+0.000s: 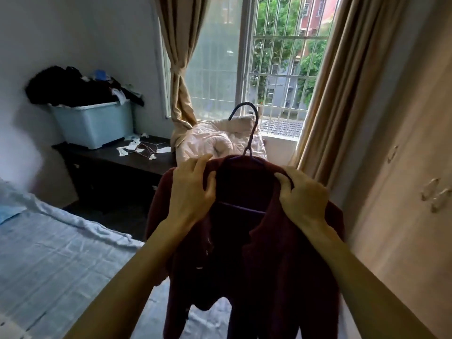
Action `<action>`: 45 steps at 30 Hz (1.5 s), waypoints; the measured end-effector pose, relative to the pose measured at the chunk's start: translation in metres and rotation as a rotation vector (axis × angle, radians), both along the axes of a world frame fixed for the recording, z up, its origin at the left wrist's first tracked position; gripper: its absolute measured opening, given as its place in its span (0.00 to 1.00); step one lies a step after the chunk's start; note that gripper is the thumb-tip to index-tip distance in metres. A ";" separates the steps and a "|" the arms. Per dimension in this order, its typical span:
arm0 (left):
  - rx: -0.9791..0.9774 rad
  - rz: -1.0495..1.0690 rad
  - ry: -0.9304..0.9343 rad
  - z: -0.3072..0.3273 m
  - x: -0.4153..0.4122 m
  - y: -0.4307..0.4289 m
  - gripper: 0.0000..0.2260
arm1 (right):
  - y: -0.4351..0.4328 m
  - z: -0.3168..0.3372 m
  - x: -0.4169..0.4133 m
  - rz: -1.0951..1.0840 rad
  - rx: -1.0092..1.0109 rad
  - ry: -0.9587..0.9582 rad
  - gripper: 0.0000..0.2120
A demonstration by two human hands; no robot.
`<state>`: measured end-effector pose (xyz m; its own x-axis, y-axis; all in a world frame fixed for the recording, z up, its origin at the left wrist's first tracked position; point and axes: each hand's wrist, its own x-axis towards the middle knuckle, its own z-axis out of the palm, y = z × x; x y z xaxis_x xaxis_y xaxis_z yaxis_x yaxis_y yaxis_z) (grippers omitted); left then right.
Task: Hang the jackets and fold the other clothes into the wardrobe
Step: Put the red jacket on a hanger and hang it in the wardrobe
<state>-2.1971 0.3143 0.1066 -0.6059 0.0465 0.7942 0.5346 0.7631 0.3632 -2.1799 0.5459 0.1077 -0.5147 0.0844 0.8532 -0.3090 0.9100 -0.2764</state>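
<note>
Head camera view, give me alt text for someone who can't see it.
Two bare hands, left hand and right hand, hold a dark red jacket by its shoulders on a hanger, above a bed, facing a barred window.

Both hands hold a dark maroon jacket (256,241) up on a dark wire hanger (252,133): left hand (193,189) and right hand (303,194) seemingly pinching each shoulder, above the pale blue bed (61,253).

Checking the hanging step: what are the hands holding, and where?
Both grip the maroon jacket at its shoulders: left hand left shoulder, right hand right, on the hanger.
</note>
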 end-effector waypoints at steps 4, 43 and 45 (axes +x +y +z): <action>-0.011 -0.096 -0.024 -0.006 -0.015 0.059 0.17 | 0.065 -0.006 0.014 -0.103 -0.038 -0.030 0.11; -0.195 -0.901 -0.352 -0.066 -0.243 0.616 0.13 | 0.404 -0.110 -0.008 -0.882 -0.221 -0.166 0.13; -0.249 -0.913 -0.363 -0.072 -0.267 0.637 0.13 | 0.404 -0.110 -0.025 -0.915 -0.229 -0.178 0.14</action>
<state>-2.4638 0.9516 0.0350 -0.4585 0.7518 0.4739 0.8405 0.1936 0.5061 -2.2050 0.9499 -0.0025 -0.2874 0.6728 0.6817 0.5586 0.6959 -0.4513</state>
